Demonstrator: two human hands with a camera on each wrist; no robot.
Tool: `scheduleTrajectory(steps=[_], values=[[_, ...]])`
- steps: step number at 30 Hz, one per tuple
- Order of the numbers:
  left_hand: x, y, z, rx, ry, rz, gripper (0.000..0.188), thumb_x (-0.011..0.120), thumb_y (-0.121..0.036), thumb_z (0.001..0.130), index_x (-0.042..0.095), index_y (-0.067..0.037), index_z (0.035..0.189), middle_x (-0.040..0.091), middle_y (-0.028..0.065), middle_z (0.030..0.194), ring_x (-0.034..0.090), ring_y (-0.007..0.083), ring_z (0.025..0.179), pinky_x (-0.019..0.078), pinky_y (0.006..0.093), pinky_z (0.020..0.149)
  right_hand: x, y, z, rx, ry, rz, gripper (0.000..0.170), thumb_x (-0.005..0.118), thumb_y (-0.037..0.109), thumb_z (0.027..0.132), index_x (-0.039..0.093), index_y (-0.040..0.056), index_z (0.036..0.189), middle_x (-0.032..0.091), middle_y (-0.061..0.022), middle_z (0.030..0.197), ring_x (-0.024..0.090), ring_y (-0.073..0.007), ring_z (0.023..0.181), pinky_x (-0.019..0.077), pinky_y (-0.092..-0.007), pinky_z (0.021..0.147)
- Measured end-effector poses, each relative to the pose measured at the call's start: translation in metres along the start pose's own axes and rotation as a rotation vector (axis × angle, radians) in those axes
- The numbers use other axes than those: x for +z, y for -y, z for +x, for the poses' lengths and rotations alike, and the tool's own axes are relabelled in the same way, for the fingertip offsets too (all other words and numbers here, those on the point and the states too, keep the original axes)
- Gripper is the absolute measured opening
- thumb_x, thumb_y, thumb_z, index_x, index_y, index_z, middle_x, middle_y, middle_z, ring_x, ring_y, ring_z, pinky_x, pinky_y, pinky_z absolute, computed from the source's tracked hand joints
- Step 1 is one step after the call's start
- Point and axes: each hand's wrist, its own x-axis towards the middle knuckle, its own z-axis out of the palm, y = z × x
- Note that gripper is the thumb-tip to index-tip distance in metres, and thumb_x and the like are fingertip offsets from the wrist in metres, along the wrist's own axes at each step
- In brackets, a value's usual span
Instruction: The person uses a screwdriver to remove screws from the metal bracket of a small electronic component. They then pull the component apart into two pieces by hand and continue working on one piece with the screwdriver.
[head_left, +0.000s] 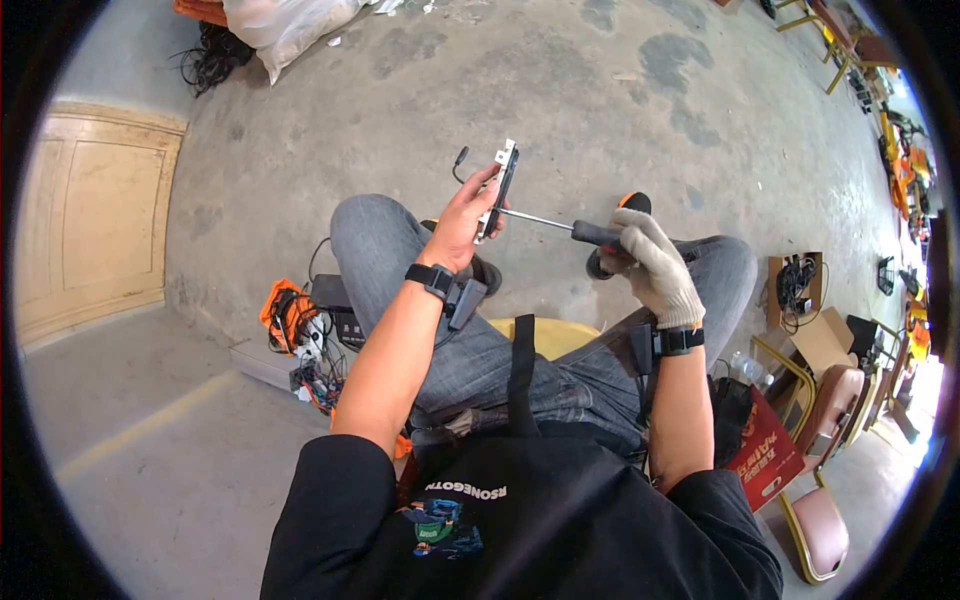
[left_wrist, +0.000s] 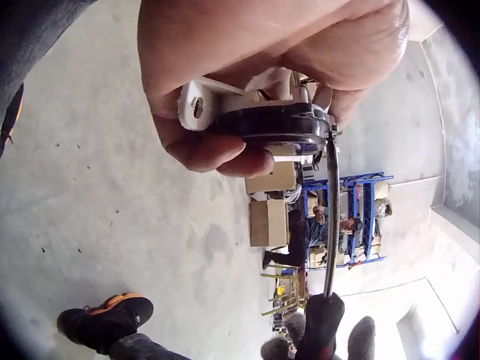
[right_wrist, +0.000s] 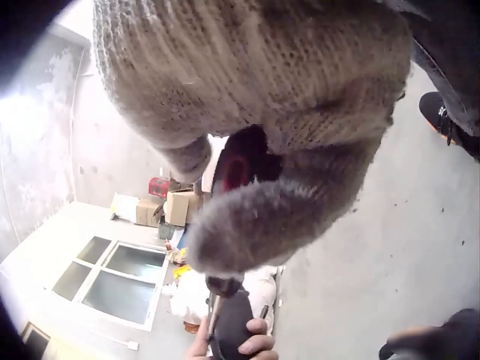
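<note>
The bare left hand (head_left: pixel 458 232) grips a narrow black and white part (head_left: pixel 509 172), held up above the knees. In the left wrist view, the fingers of the left hand (left_wrist: pixel 255 82) curl round the part's black body (left_wrist: pixel 274 124), and a white tab with a hole (left_wrist: pixel 196 106) sticks out. The gloved right hand (head_left: pixel 650 262) holds a screwdriver by its dark handle (head_left: pixel 594 233); its metal shaft (head_left: pixel 540 218) reaches across to the part's edge, where the tip meets it. In the right wrist view, the gloved right hand (right_wrist: pixel 255 97) wraps the black and red handle (right_wrist: pixel 238 169).
A short black cable (head_left: pixel 459 165) stands out beside the part. On the left floor lie an orange bag (head_left: pixel 284 312) and tangled wires. At the right are a box of cables (head_left: pixel 797 290), a red bag (head_left: pixel 768 452) and chairs. A white sack (head_left: pixel 285 30) lies at the back.
</note>
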Motion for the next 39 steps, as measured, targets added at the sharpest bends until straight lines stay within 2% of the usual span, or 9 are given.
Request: scheduleTrajectory(steps=[4, 12, 15, 17, 23, 26, 30, 31, 39], values=[[0.0, 0.0, 0.001, -0.001, 0.001, 0.006, 0.046, 0.055, -0.029, 0.104, 0.045, -0.014, 0.147, 0.064, 0.004, 0.091, 0.06, 0.0117, 0.072, 0.046, 0.0265, 0.06, 0.001, 0.023, -0.005, 0.211, 0.067, -0.201, 0.037, 0.052, 0.03, 0.102, 0.059, -0.001, 0.121, 0.061, -0.0076, 0.102, 0.055, -0.0101, 0.072, 0.0434, -0.0246, 0.06], [0.0, 0.0, 0.001, -0.008, 0.004, -0.023, 0.044, 0.055, -0.028, 0.104, 0.046, -0.014, 0.145, 0.064, 0.0044, 0.091, 0.061, 0.0122, 0.071, 0.0462, 0.0268, 0.059, -0.007, 0.002, 0.001, -0.057, 0.108, -0.038, 0.036, 0.056, 0.021, 0.099, 0.054, -0.0028, 0.125, 0.06, -0.0094, 0.103, 0.054, -0.0135, 0.074, 0.0444, -0.0262, 0.061], [-0.002, 0.001, 0.001, -0.011, 0.003, -0.038, 0.044, 0.055, -0.027, 0.104, 0.047, -0.014, 0.145, 0.064, 0.0046, 0.091, 0.061, 0.0126, 0.07, 0.0464, 0.0269, 0.058, -0.001, 0.012, -0.002, 0.092, 0.052, 0.089, 0.034, 0.057, 0.016, 0.097, 0.055, -0.0026, 0.125, 0.06, -0.0082, 0.1, 0.053, -0.0133, 0.074, 0.0459, -0.0275, 0.064], [-0.001, 0.001, 0.001, -0.016, 0.004, -0.048, 0.044, 0.055, -0.027, 0.104, 0.047, -0.014, 0.145, 0.065, 0.0048, 0.091, 0.061, 0.0127, 0.071, 0.0465, 0.0268, 0.058, -0.008, 0.018, -0.001, 0.254, 0.095, -0.104, 0.036, 0.061, 0.015, 0.096, 0.054, -0.0023, 0.127, 0.06, -0.0089, 0.105, 0.055, -0.0134, 0.077, 0.0468, -0.0281, 0.066], [0.0, 0.001, -0.001, -0.015, -0.005, -0.053, 0.045, 0.054, -0.028, 0.104, 0.045, -0.013, 0.146, 0.064, 0.0047, 0.091, 0.061, 0.0128, 0.072, 0.0466, 0.0267, 0.059, -0.017, -0.001, 0.005, -0.045, 0.203, -0.039, 0.043, 0.063, 0.024, 0.098, 0.053, -0.0019, 0.131, 0.057, -0.0108, 0.116, 0.057, -0.0138, 0.081, 0.0471, -0.0277, 0.066], [-0.001, 0.002, 0.0, -0.015, -0.007, -0.035, 0.046, 0.053, -0.028, 0.104, 0.045, -0.012, 0.146, 0.064, 0.0046, 0.091, 0.061, 0.0128, 0.072, 0.0465, 0.0265, 0.06, -0.002, 0.008, -0.001, 0.052, 0.092, 0.027, 0.044, 0.062, 0.024, 0.099, 0.052, -0.0023, 0.132, 0.057, -0.0117, 0.118, 0.057, -0.0133, 0.081, 0.047, -0.0275, 0.065], [-0.001, 0.004, 0.001, -0.025, -0.018, -0.04, 0.043, 0.054, -0.028, 0.104, 0.047, -0.014, 0.144, 0.065, 0.0043, 0.091, 0.061, 0.0127, 0.071, 0.0464, 0.0265, 0.059, 0.003, 0.031, -0.008, 0.254, 0.118, -0.23, 0.041, 0.056, 0.033, 0.102, 0.06, -0.0023, 0.123, 0.063, -0.008, 0.098, 0.055, -0.0096, 0.07, 0.0453, -0.0249, 0.06], [0.001, 0.002, 0.0, -0.022, -0.016, -0.026, 0.042, 0.054, -0.028, 0.104, 0.049, -0.015, 0.144, 0.065, 0.0044, 0.09, 0.061, 0.0126, 0.071, 0.0464, 0.0263, 0.059, 0.004, 0.025, -0.008, 0.175, 0.078, -0.233, 0.038, 0.055, 0.032, 0.101, 0.063, -0.0026, 0.117, 0.06, -0.0039, 0.084, 0.052, -0.0085, 0.064, 0.0441, -0.0241, 0.059], [-0.003, 0.007, 0.0, -0.023, -0.009, -0.053, 0.045, 0.053, -0.03, 0.104, 0.046, -0.014, 0.145, 0.065, 0.0049, 0.092, 0.062, 0.0122, 0.072, 0.0472, 0.0262, 0.06, -0.011, 0.003, -0.001, -0.001, 0.155, -0.1, 0.045, 0.066, 0.021, 0.093, 0.055, -0.0043, 0.128, 0.057, -0.0046, 0.089, 0.056, -0.0117, 0.076, 0.047, -0.0254, 0.069]])
